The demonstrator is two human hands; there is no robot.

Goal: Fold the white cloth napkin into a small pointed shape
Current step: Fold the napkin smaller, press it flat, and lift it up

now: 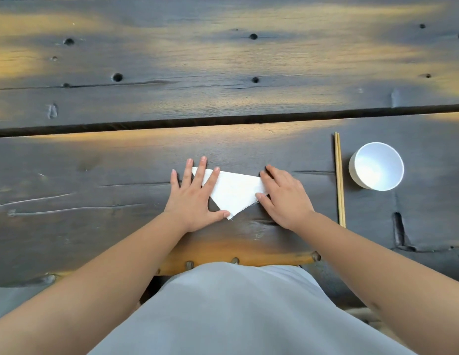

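Observation:
The white cloth napkin (235, 192) lies flat on the dark wooden table as a triangle, its point toward me. My left hand (195, 198) rests flat on the napkin's left part with fingers spread, the thumb touching the near point. My right hand (282, 197) presses flat on the napkin's right corner, covering it. Neither hand grips the cloth.
A pair of wooden chopsticks (339, 179) lies lengthwise to the right of my right hand. Beyond them stands a white bowl (376, 166). A wide gap (223, 121) between planks runs across the table behind the napkin. The table's near edge (236, 260) is at my body.

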